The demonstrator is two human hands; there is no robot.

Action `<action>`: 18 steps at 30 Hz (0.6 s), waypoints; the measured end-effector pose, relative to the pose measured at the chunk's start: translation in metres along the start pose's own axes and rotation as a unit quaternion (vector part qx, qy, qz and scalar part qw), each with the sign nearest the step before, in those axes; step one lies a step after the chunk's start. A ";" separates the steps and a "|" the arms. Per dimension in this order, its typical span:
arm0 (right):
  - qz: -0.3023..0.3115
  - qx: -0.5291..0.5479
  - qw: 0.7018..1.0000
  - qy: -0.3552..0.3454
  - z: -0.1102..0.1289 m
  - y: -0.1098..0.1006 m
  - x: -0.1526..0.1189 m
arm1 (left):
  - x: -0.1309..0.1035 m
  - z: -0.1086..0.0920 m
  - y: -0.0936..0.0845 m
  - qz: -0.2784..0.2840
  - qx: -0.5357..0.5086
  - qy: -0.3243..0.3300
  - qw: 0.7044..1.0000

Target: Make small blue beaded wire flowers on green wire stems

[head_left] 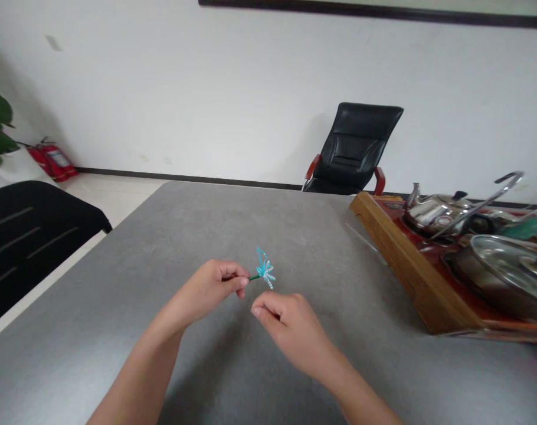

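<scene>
Between the thumb and fingers of my left hand (222, 280) is the dark green stem of a small beaded flower (265, 270). Its turquoise and clear, glittering loops fan out at the stem's right end, above the grey table. My right hand (288, 324) is just below and to the right of the flower, apart from it. Its thumb and index finger are pinched together, and whatever they hold, if anything, is too small to make out.
A wooden tea tray (401, 260) on the right bears a steel kettle (441, 211) and a glass-lidded pot (507, 274). The grey table (197, 224) spreads around my hands. Black chairs stand behind (354, 147) and at left (33, 236).
</scene>
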State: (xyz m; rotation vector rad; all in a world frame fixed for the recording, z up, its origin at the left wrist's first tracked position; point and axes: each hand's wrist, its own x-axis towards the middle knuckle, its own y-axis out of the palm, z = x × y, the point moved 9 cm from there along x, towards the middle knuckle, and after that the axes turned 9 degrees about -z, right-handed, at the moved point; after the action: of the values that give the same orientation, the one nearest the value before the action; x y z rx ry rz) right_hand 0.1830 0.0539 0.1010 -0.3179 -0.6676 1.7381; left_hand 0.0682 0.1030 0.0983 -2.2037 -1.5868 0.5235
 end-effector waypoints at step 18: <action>-0.008 0.106 0.949 0.296 -0.186 -0.071 -0.171 | -0.013 -0.018 -0.052 -0.196 -0.166 0.006 0.967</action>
State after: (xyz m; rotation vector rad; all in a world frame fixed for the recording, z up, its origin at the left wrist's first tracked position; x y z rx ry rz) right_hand 0.3873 -0.0487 -0.0284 -0.6463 -0.0473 1.5678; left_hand 0.0316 0.1047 0.1410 -2.0163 -2.1630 0.1346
